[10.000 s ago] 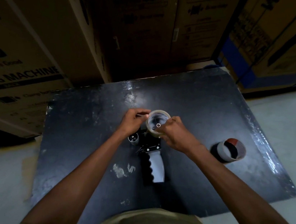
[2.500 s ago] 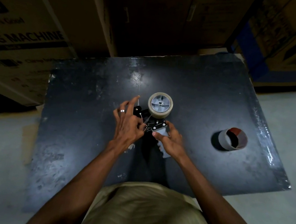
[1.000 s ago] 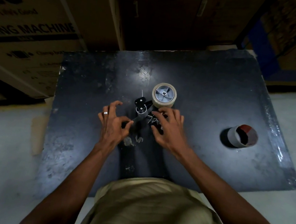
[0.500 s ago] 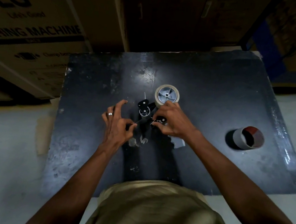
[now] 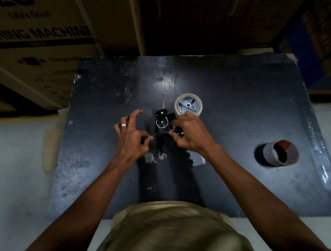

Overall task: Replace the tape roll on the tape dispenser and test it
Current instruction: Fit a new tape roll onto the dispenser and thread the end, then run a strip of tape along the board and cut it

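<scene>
The black tape dispenser (image 5: 162,118) lies on the dark table (image 5: 235,117), its grey handle (image 5: 196,161) pointing toward me. A clear tape roll (image 5: 188,105) sits on its grey wheel at the far end. My right hand (image 5: 192,135) rests on the dispenser's body just below the roll, fingers pinched at its front parts. My left hand (image 5: 131,137), with a ring, hovers left of the roller, thumb and forefinger pinched together on what looks like the thin tape end; the other fingers are spread.
An empty grey and red tape core (image 5: 281,153) stands at the table's right side. Large cardboard boxes (image 5: 37,24) rise behind and to the left of the table. Pale floor (image 5: 7,167) surrounds the table.
My right hand moved from the handle up to the dispenser's body below the roll, uncovering the grey handle. My left hand stayed pinched left of the roller. The view shifted slightly.
</scene>
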Motion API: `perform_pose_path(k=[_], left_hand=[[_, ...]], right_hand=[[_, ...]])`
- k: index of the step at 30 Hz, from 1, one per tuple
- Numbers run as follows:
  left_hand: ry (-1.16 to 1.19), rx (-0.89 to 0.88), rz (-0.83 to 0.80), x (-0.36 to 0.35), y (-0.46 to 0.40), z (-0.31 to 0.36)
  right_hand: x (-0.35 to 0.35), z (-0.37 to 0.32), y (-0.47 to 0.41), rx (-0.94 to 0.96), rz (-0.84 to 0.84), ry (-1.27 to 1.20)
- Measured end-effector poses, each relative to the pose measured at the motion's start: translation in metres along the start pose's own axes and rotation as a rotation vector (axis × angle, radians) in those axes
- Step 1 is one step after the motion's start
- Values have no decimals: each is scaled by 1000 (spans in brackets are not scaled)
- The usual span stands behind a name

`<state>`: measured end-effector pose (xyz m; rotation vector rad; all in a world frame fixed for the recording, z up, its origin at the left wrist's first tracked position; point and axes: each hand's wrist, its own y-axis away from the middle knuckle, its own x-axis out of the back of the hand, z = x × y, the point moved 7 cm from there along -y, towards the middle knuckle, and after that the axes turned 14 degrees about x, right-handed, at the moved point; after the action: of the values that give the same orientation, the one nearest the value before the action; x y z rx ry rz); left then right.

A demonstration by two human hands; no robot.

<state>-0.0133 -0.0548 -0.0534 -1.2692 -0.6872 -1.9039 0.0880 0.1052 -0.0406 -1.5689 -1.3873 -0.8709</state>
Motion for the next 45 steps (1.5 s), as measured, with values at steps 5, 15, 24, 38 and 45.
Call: perform_pose_path(k=[5,15,24,38,45], left_hand=[[1,5,-8,0,0,0],[9,41,-43,-2,-4,-7],[96,-4,-227,-11,-8,0],[241,-142,-488,-6,-12,23],[164,-146,-557,-25,-15,43]], right_hand=[[3,2,-5,-110,56,-20],[-11,36,77,-617,200,-286],[-53,22,82,-892,-62,-1481],[-19,12,72,-907,-105,-1458],[5,14,84,-928,25,-1376]])
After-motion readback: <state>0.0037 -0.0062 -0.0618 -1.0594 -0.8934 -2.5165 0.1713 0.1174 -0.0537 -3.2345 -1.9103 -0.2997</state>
